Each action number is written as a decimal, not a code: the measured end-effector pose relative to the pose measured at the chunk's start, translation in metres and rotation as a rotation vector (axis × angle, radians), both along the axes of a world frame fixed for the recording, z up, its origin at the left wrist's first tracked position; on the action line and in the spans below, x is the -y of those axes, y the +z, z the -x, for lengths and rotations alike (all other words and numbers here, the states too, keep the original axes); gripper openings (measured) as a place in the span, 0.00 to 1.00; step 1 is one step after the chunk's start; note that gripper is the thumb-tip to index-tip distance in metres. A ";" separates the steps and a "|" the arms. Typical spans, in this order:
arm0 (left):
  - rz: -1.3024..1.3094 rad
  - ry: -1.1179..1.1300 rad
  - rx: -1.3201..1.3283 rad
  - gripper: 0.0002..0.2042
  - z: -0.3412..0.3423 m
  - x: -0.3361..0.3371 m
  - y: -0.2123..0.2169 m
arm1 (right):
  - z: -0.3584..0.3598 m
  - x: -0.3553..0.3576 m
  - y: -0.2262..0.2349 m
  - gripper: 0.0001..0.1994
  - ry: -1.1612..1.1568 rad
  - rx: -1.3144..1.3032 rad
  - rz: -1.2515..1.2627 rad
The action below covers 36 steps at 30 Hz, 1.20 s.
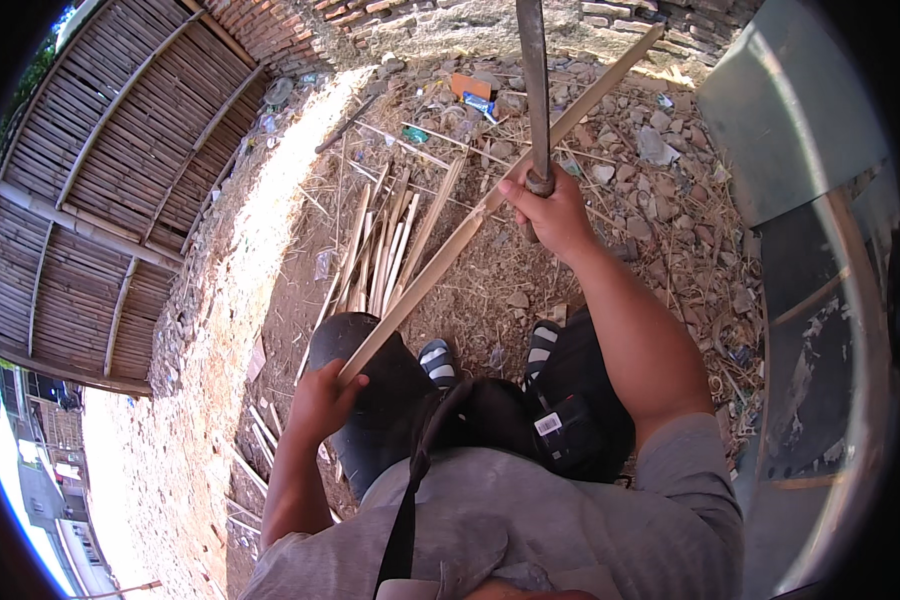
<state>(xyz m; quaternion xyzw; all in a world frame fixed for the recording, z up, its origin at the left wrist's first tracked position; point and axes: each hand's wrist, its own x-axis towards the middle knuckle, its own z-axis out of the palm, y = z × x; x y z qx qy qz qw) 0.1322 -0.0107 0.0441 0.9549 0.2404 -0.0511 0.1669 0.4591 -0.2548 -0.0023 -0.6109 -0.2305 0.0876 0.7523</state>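
Observation:
A long pale bamboo strip [440, 262] slants across in front of me, from beside my left knee up toward the brick wall. Its near end is gripped by my left hand [320, 402], fingers closed round it. My right hand [553, 212] is wrapped round the handle of a machete [536, 90], whose long dark blade points up and away. The thumb of that hand lies against the strip, close to where the blade's base crosses it. Beyond my left knee, several split bamboo strips [375, 255] lie in a loose pile on the ground.
Rubble and dry straw [660, 220] cover the ground at right. A woven bamboo panel [100, 150] stands at left, a brick wall [400, 25] at the far side. Grey sheets [800, 110] rise close on my right. A blue wrapper [478, 104] lies near an orange piece [470, 86].

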 end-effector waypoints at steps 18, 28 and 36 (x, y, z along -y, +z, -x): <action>-0.276 0.226 -0.204 0.24 0.066 0.008 -0.013 | 0.065 -0.052 -0.006 0.15 0.308 0.740 0.956; -0.229 0.193 -0.078 0.22 0.080 -0.003 -0.036 | 0.051 -0.070 -0.030 0.10 0.359 0.754 1.110; -0.195 0.157 -0.062 0.22 0.081 -0.012 -0.040 | 0.051 -0.072 -0.021 0.07 0.446 0.801 1.191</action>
